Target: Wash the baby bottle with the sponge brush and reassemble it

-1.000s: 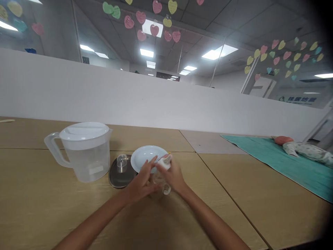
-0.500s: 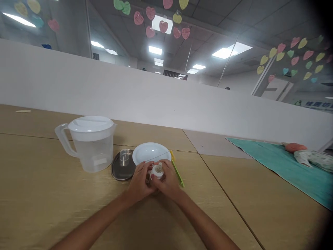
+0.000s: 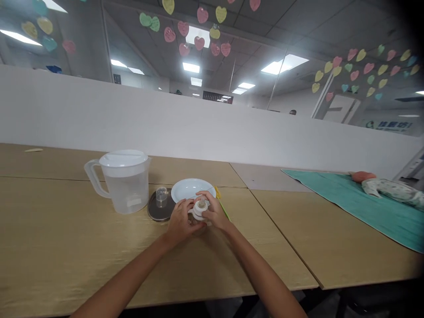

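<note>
Between my hands a baby bottle (image 3: 199,211) with a white collar and a pale teat stands upright near the white bowl (image 3: 180,189). My left hand (image 3: 181,221) is wrapped around the bottle's body from the left. On the other side, my right hand (image 3: 213,212) grips the white collar, thumb in front and fingers behind. Most of the bottle's body is hidden by my hands. Just past my right hand lies a green-handled brush (image 3: 225,211) with a yellow end.
A clear lidded pitcher (image 3: 127,190) stands at the left. Beside it a dark metal tray (image 3: 157,213) bears a small clear cap (image 3: 161,197). At the right a doll (image 3: 387,189) lies on a green cloth (image 3: 334,190). A white wall (image 3: 185,128) runs behind the table.
My right hand moved from above the bottle with the white collar and teat to gripping that collar, now seated on the bottle. The brush behind my right hand came into clearer view.
</note>
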`<control>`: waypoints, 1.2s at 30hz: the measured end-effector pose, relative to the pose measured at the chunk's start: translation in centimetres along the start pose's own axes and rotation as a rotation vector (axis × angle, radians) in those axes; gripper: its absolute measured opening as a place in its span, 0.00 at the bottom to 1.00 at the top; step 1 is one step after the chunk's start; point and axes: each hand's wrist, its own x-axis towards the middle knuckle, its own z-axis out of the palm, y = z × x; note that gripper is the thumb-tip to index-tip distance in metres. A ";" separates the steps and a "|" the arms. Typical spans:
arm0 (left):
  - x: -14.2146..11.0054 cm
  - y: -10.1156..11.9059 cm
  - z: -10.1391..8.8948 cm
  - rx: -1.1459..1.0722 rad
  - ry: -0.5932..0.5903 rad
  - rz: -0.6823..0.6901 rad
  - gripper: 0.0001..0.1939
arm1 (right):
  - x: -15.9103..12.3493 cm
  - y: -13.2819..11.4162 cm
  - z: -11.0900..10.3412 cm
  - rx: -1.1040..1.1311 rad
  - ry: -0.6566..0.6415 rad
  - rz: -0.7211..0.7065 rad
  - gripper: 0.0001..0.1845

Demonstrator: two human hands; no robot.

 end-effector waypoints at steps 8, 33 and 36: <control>-0.3 -0.3 0.0 0.004 0.021 0.027 0.30 | -0.1 0.8 0.7 0.218 0.013 0.078 0.18; 0.6 -0.3 -0.7 -0.102 -0.028 -0.075 0.24 | -2.1 1.8 1.3 -0.465 0.382 -0.388 0.11; 0.7 -0.1 -0.9 -0.109 -0.034 -0.065 0.28 | -2.0 2.1 1.1 -0.495 0.379 -0.389 0.12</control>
